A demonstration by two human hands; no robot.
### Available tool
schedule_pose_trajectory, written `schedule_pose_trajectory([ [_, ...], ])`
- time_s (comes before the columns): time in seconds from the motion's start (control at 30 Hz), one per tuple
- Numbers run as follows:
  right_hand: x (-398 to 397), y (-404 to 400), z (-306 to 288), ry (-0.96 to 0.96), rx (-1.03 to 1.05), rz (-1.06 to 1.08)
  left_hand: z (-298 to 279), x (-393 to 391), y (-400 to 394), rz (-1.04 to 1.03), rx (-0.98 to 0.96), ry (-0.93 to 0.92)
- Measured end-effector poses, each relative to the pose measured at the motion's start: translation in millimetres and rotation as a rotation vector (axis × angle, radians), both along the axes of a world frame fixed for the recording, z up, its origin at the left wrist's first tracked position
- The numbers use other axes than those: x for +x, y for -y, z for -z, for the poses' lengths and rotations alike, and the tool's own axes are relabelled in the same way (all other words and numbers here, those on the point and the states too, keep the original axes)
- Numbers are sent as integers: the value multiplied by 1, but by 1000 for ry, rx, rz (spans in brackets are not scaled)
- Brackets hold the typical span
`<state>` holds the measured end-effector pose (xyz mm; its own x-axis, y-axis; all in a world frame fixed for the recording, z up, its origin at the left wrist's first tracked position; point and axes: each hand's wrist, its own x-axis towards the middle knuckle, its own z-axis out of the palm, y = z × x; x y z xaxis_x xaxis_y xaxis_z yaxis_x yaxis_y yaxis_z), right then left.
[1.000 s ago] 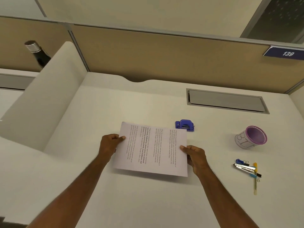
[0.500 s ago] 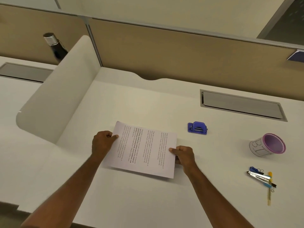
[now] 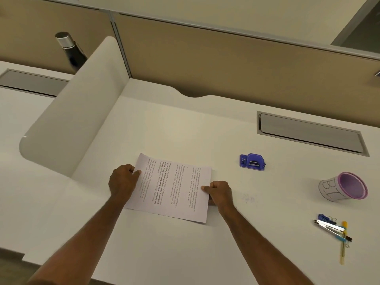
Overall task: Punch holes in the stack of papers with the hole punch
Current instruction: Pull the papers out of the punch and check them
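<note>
A stack of printed white papers [image 3: 172, 188] lies turned sideways at the middle of the white desk [image 3: 185, 130]. My left hand [image 3: 122, 181] pinches its left edge, thumb on top. My right hand [image 3: 219, 193] pinches its right edge, thumb on top and fingers curled beneath. A small blue-purple hole punch [image 3: 252, 162] stands on the desk to the right of the papers and a little farther back, apart from them and from both hands.
A purple-rimmed pen cup [image 3: 343, 189] lies on its side at the right. Near it lie a stapler [image 3: 329, 225], binder clips and a yellow pen [image 3: 343, 242]. A grey cable hatch [image 3: 310, 133] sits at the back right, a white divider [image 3: 67, 112] at the left, a dark bottle [image 3: 71, 50] behind it.
The papers and both hands have shifted left and nearer to me, away from the hole punch, whose front edge they overlapped a second ago. Both grips are unchanged.
</note>
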<state>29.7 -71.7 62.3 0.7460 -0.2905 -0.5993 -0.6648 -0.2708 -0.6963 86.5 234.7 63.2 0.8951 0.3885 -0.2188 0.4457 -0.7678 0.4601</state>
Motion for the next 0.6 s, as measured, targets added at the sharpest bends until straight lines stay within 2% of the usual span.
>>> schedule_pose_trajectory([
  [0.23,8,-5,3,-22,-183,-131,4,2,-4,17,32,37],
  [0.43,16,-6,0,-79,-406,-364,2,1,-3,24,34,64],
  [0.6,22,-4,1,-128,-456,-415,0,1,-2,17,13,40],
])
